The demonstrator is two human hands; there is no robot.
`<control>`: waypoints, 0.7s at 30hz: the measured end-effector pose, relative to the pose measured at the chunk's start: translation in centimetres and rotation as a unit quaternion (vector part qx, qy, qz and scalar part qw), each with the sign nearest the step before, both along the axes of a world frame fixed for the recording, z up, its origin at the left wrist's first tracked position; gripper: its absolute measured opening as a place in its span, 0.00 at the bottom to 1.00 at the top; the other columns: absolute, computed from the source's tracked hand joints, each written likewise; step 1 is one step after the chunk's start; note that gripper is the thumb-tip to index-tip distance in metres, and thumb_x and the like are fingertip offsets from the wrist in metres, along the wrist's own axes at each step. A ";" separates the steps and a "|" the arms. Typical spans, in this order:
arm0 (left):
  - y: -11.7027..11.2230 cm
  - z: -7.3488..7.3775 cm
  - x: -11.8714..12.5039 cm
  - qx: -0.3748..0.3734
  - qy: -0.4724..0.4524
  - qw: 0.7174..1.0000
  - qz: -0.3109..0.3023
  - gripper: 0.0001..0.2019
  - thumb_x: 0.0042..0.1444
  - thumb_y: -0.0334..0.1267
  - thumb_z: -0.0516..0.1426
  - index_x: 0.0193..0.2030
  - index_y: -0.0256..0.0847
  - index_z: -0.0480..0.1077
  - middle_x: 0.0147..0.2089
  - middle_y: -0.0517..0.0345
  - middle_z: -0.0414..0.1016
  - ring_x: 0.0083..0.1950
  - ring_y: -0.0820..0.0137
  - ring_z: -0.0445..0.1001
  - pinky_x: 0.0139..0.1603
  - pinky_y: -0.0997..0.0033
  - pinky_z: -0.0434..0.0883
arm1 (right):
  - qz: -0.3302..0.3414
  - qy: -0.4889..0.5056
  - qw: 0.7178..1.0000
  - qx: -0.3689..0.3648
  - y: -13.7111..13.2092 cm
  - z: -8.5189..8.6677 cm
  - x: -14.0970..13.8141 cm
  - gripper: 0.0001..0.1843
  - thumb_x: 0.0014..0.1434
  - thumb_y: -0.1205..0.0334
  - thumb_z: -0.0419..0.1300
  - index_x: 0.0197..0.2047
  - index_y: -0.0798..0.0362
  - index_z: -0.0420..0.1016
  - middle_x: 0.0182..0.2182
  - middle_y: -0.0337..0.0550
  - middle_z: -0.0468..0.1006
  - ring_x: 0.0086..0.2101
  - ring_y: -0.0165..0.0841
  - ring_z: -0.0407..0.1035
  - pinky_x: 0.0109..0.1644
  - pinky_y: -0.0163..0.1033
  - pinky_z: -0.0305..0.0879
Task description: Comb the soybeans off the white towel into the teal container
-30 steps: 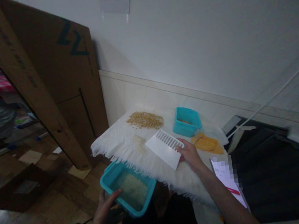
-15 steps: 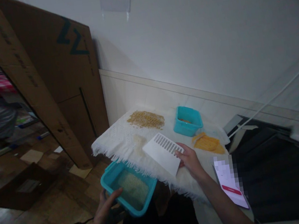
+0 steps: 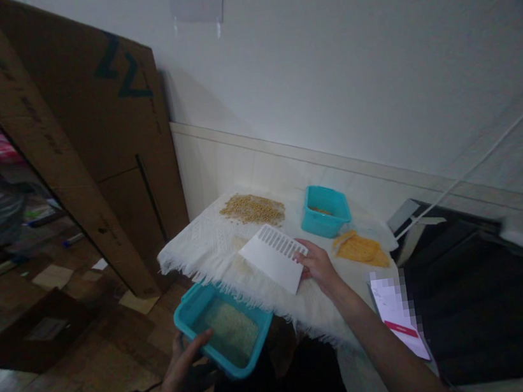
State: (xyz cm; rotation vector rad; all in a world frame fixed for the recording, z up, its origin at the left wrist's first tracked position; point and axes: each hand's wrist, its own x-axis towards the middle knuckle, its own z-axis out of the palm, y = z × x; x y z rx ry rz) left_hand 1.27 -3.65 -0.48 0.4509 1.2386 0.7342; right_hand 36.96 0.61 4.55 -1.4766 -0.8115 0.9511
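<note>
My left hand (image 3: 184, 370) grips the near side of a teal plastic tub (image 3: 224, 328) with pale rice-like grains in it, held below the fringed front edge of a white cloth (image 3: 211, 249) that covers a small table. My right hand (image 3: 316, 266) pinches the right edge of a white slotted plastic scraper (image 3: 272, 257), which rests tilted on the cloth. A faint patch of pale grains (image 3: 237, 244) lies just left of the scraper.
A pile of tan beans (image 3: 252, 209) sits at the cloth's back. A second teal tub (image 3: 324, 211) and an orange-yellow pile (image 3: 361, 250) lie to the right. Large cardboard sheets (image 3: 89, 135) lean at left. A card (image 3: 398, 322) lies by a black surface (image 3: 488, 307).
The scraper and my right hand have slid left across the cloth, closer to the pale grain patch. The left hand and its tub have barely moved.
</note>
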 end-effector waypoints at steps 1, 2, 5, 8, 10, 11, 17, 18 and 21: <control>0.0 0.1 0.0 -0.004 0.002 1.000 0.002 0.55 0.48 0.53 0.75 0.76 0.57 0.48 0.55 0.48 0.75 0.39 0.56 0.85 0.48 0.49 0.82 | 0.010 -0.002 1.000 0.001 0.4 0.0 -0.3 0.41 0.39 0.47 0.78 0.56 0.52 0.80 0.28 0.38 0.83 0.25 0.40 0.77 0.22 0.40 0.73; 0.0 0.1 0.0 -0.006 0.001 1.000 0.002 0.55 0.48 0.53 0.75 0.76 0.57 0.48 0.56 0.47 0.75 0.39 0.56 0.86 0.48 0.49 0.82 | 0.019 -0.005 1.000 0.001 0.7 -0.1 -0.6 0.40 0.39 0.47 0.78 0.56 0.52 0.80 0.28 0.38 0.83 0.25 0.40 0.77 0.22 0.40 0.72; 0.0 0.3 0.0 -0.007 -0.008 1.000 0.002 0.55 0.48 0.53 0.76 0.75 0.58 0.49 0.57 0.46 0.75 0.41 0.54 0.87 0.50 0.48 0.82 | 0.046 -0.008 0.999 -0.004 1.1 -0.3 -1.2 0.39 0.40 0.47 0.77 0.56 0.52 0.80 0.26 0.37 0.81 0.25 0.40 0.77 0.22 0.39 0.71; 0.0 0.4 0.0 -0.002 -0.007 1.000 0.002 0.54 0.48 0.53 0.76 0.75 0.58 0.50 0.57 0.47 0.76 0.42 0.52 0.87 0.50 0.49 0.82 | 0.064 -0.009 0.998 -0.013 0.9 -0.2 -1.3 0.39 0.42 0.47 0.77 0.57 0.51 0.80 0.26 0.37 0.81 0.24 0.40 0.76 0.22 0.38 0.70; 0.0 0.4 0.0 -0.002 -0.003 1.000 0.005 0.53 0.48 0.53 0.76 0.75 0.57 0.51 0.57 0.46 0.75 0.42 0.52 0.87 0.48 0.49 0.82 | 0.064 -0.012 0.998 -0.011 0.8 0.0 -1.1 0.39 0.42 0.47 0.77 0.57 0.50 0.80 0.27 0.38 0.82 0.24 0.40 0.76 0.22 0.38 0.69; 0.0 0.4 0.0 -0.002 0.000 1.000 0.005 0.52 0.49 0.53 0.75 0.75 0.57 0.51 0.58 0.45 0.75 0.41 0.52 0.87 0.47 0.49 0.82 | 0.059 -0.014 0.998 -0.009 0.8 0.0 -1.1 0.39 0.41 0.47 0.77 0.57 0.50 0.80 0.27 0.39 0.82 0.24 0.40 0.76 0.22 0.39 0.69; -0.1 0.4 0.0 0.001 0.010 1.000 0.004 0.51 0.50 0.53 0.74 0.75 0.58 0.51 0.54 0.48 0.76 0.39 0.55 0.86 0.46 0.50 0.82 | 0.044 -0.014 0.999 -0.007 0.5 -0.7 -1.1 0.39 0.40 0.45 0.76 0.56 0.50 0.81 0.26 0.38 0.80 0.24 0.39 0.75 0.22 0.39 0.69; -0.1 0.4 -0.1 0.000 0.007 1.000 0.004 0.52 0.50 0.54 0.75 0.75 0.58 0.51 0.54 0.48 0.76 0.40 0.54 0.86 0.47 0.49 0.82 | 0.042 -0.014 0.999 -0.006 0.3 -0.8 -1.0 0.39 0.41 0.45 0.76 0.56 0.50 0.81 0.26 0.38 0.80 0.24 0.39 0.75 0.22 0.39 0.68; -0.1 0.3 -0.2 0.001 0.002 1.000 0.008 0.54 0.47 0.54 0.76 0.75 0.58 0.52 0.54 0.48 0.78 0.42 0.52 0.87 0.48 0.47 0.82 | 0.028 -0.019 0.999 -0.006 -0.4 -0.5 -0.3 0.42 0.40 0.43 0.77 0.57 0.50 0.81 0.27 0.39 0.82 0.24 0.41 0.76 0.22 0.39 0.68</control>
